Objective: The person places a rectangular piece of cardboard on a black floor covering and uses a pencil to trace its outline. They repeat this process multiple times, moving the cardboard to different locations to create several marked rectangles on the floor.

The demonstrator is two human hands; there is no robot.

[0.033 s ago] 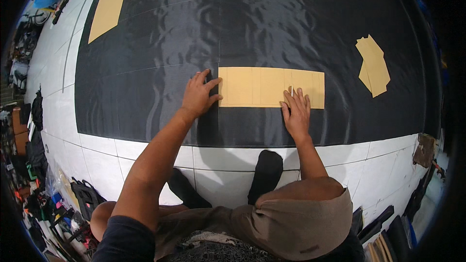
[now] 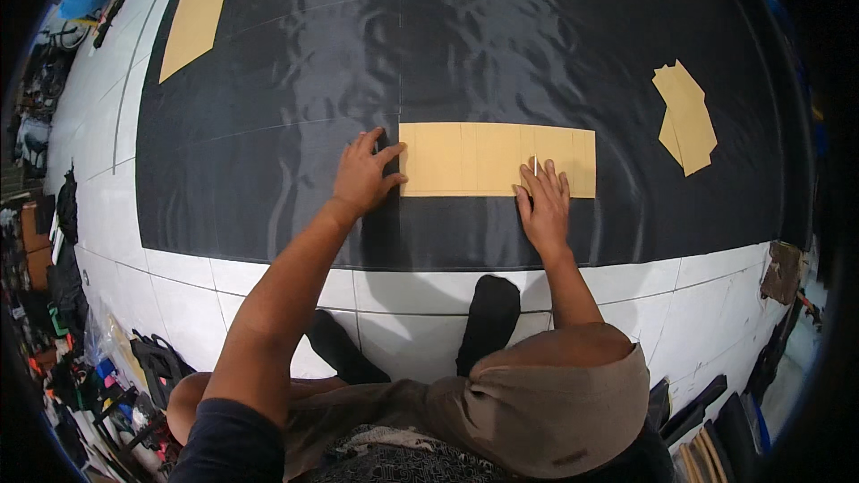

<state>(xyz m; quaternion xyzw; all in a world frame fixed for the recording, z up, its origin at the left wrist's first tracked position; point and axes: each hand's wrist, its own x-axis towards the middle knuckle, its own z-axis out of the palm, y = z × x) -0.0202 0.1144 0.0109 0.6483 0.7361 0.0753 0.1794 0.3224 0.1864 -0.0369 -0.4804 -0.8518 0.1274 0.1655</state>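
Tan rectangular card (image 2: 447, 159): one, long axis left-to-right
Left hand (image 2: 362, 175): spread wide, touching card's left end
Right hand (image 2: 545, 211): holding one thin white stick (image 2: 535, 165)

Tan pieces (image 2: 438, 161) on black sheet (image 2: 546, 45)

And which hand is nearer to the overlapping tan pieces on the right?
Right. The right hand is left of the overlapping tan pieces, on the tan strip; the left hand is farther left, at the strip's left end.
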